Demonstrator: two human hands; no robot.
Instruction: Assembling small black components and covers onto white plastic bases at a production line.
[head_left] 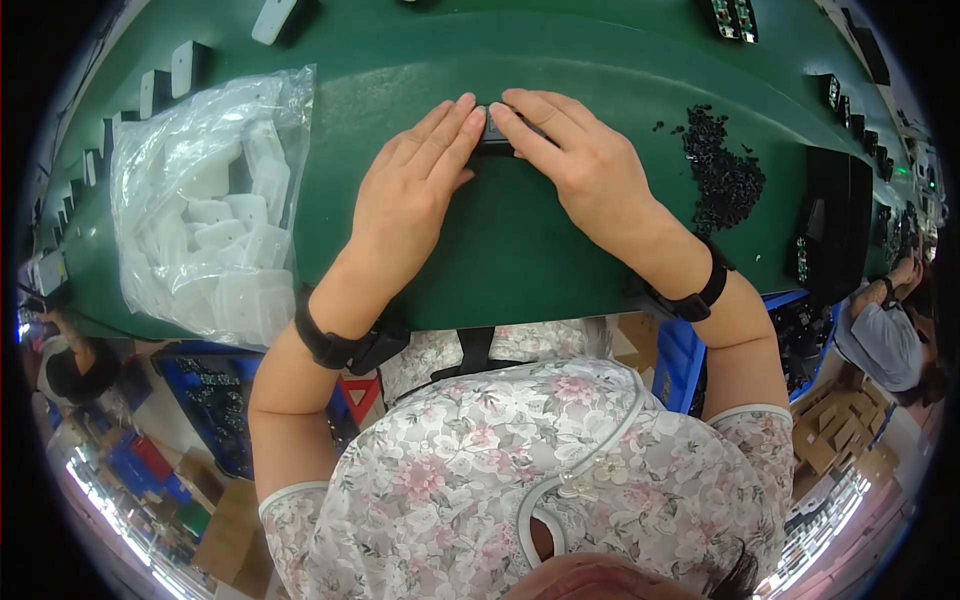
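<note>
A small dark plastic casing (497, 133) lies on the green table in front of me, between my two hands. My left hand (418, 170) is at its left end, fingers long and close together, with the fingertips pressed against it. From the other side my right hand (578, 150) grips the right end, its thumb and forefinger on the top edge. Much of the casing is hidden under the fingers, so its details cannot be made out. Both wrists wear black bands.
A clear bag of white plastic pieces (215, 215) lies left. To the right are a heap of small black parts (722, 170) and a black box (838, 222). White casings (187, 68) line the far left; circuit boards (735, 18) line the right. Blue crates (680, 365) stand below; people sit at both sides.
</note>
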